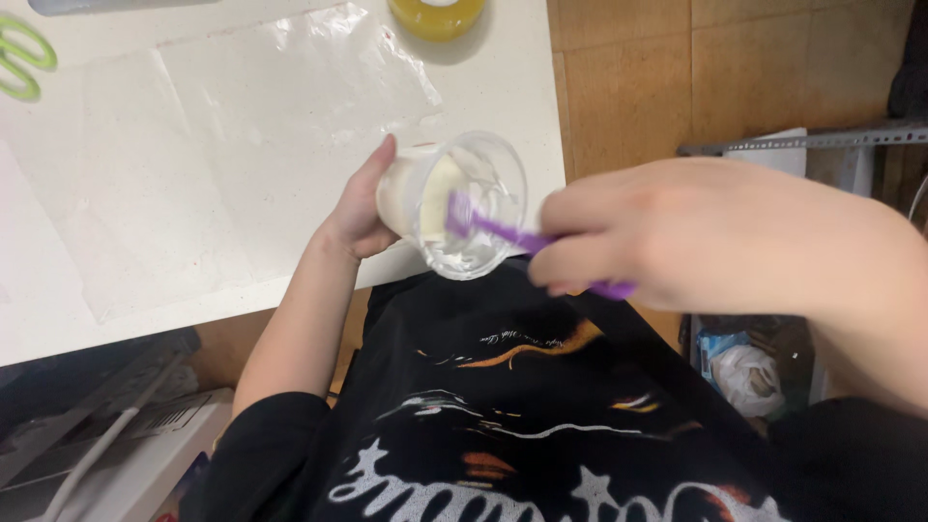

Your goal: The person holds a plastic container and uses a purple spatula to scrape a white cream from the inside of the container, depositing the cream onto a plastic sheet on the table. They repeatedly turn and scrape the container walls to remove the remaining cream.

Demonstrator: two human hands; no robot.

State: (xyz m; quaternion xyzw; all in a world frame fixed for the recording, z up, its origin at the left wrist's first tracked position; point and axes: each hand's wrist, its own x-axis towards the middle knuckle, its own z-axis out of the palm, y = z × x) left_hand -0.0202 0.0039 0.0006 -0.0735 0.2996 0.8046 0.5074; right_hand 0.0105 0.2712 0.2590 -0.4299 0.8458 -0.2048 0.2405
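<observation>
Two bare hands are seen from above, both occupied at the near edge of a white worktop (116, 319)

Item 1: a small clear plastic cup (454, 205), tilted on its side with its open mouth turned toward the wearer, is held just past the worktop's near edge, above a black printed shirt (522, 425). A pale cream-coloured mass is seen inside it, lying against the lower wall and base.

Item 2: the left hand (360, 213) is wrapped round the base of the cup, thumb uppermost; its grip is clamped on the cup.

Item 3: a thin purple plastic stick (527, 242) is held with its flat end inside the cup's mouth, touching the cream mass; its far end is seen emerging below the fingers.

Item 4: the right hand (696, 232), blurred, is closed with its grip pinched on the purple stick.

Item 5: a crinkled sheet of clear plastic film (251, 126) is spread flat on the worktop, beyond the cup.

Item 6: a round yellow container (437, 15), partly cut off by the upper edge, is set at the film's far corner.

Item 7: green scissor handles (21, 58) are seen at the far left, well apart from both hands
</observation>
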